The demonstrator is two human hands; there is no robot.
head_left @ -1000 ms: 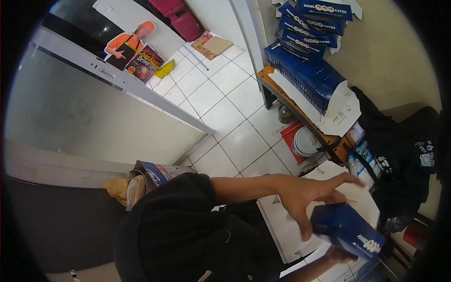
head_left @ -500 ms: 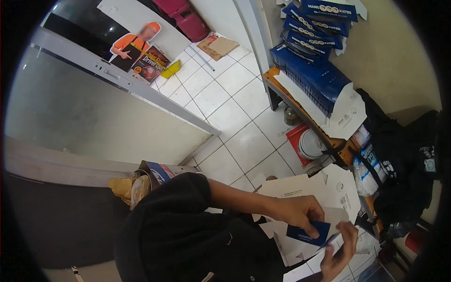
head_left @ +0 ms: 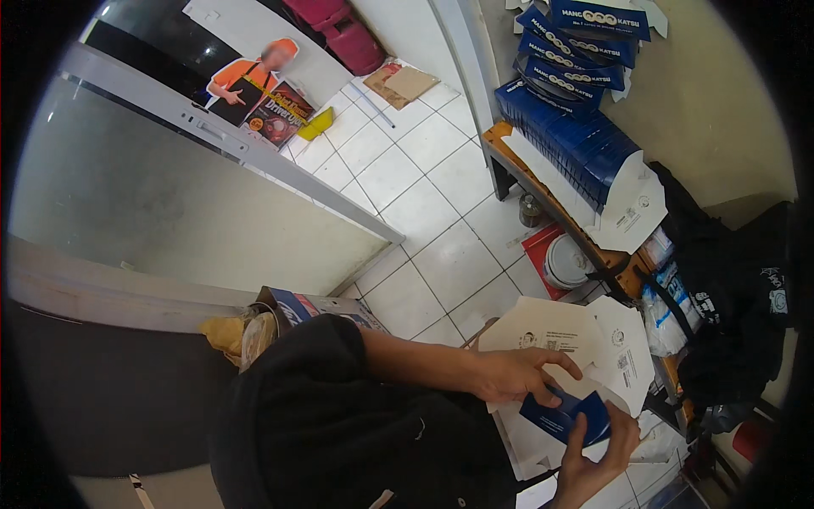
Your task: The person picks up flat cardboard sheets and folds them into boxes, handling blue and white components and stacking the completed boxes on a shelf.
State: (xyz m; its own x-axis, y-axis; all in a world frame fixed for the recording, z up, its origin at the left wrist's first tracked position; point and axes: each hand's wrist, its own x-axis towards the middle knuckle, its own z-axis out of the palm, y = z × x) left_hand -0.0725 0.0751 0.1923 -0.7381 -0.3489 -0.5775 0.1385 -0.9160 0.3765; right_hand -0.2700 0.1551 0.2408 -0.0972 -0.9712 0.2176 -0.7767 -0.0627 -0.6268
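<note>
Tiled floor [head_left: 420, 212] extends past the edge of the white cardboard [head_left: 555, 318]. Your left hand [head_left: 513, 377], forefinger raised, and right hand [head_left: 600, 454], thumb opposing fingers, hold the blue box [head_left: 549, 417].

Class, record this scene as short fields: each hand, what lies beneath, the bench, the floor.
Left hand: touching the upper edge of a blue carton
Right hand: fingers around the carton's other end
Beneath hands: pale cardboard sheets, some printed
Bench: long row of nested blue cartons
Floor: white tiles; white bucket beside the bench
</note>
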